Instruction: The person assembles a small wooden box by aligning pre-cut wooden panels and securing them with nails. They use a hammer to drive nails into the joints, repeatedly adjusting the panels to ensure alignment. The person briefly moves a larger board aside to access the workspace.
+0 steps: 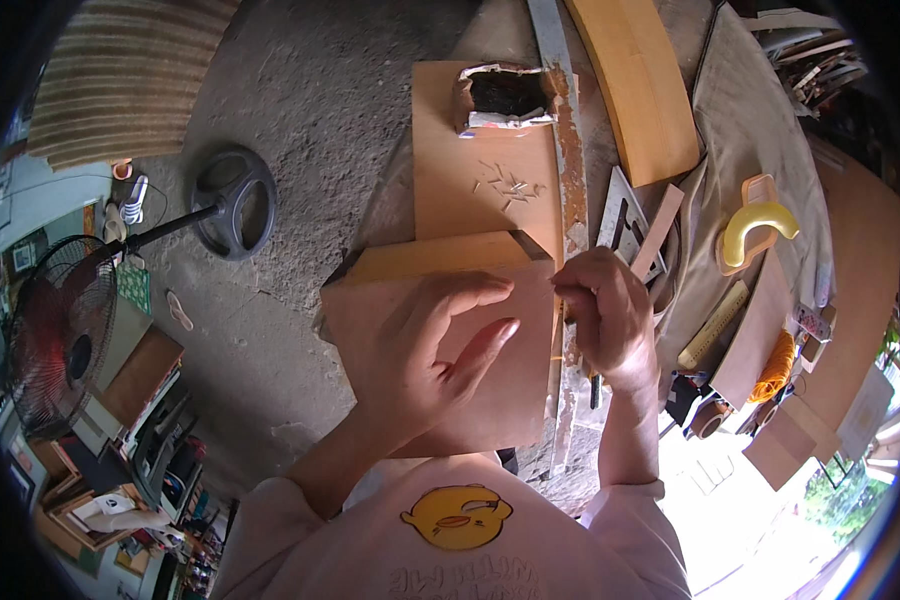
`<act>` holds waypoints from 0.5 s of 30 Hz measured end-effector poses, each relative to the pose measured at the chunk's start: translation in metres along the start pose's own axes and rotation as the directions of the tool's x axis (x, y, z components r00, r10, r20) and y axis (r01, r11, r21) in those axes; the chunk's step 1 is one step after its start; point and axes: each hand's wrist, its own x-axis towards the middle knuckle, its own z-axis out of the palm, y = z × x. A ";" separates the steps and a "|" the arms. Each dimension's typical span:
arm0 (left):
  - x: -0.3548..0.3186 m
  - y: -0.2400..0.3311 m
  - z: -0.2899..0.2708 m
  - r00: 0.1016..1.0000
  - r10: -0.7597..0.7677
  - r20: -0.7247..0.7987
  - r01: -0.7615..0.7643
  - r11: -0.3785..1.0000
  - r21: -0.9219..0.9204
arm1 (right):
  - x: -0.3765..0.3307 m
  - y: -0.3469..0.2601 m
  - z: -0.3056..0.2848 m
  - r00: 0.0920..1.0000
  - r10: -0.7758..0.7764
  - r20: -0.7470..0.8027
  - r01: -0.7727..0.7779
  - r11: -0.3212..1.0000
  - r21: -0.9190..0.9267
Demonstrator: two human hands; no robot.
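Observation:
In front of my chest stands a box-like wooden piece (500, 395), with a flat pale face toward me and a bevelled upper edge. My left hand (415, 350) is over that face, thumb and forefinger apart in a C shape, nothing visible between them. At the box's right corner my right hand (608, 310) is closed, fingertips pinched together; whatever they hold is too small or hidden to name. Beyond the box, several small nails (510, 187) lie scattered on a wooden board (450, 150). A torn open carton (510, 125) with dark contents sits at the board's far end.
A long, rust-stained metal bar (573, 180) runs along the board's right side. Farther right are a set square (625, 220), a wood strip (658, 230), a yellow curved object (760, 225) on cloth, and orange cord (773, 368). A fan (65, 335) stands left.

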 end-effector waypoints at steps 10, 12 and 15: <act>-0.022 0.029 0.015 0.948 -0.216 0.233 0.286 0.901 -0.326 | -0.047 -0.038 -0.008 0.994 -0.105 -0.007 0.105 0.993 -0.062; -0.034 0.033 0.017 0.932 -0.246 0.266 0.324 0.894 -0.309 | -0.067 -0.040 -0.005 0.994 -0.108 -0.007 0.107 0.992 -0.067; -0.057 0.041 0.023 0.924 -0.262 0.280 0.337 0.903 -0.265 | -0.092 -0.046 -0.004 0.994 -0.104 -0.024 0.103 0.994 -0.044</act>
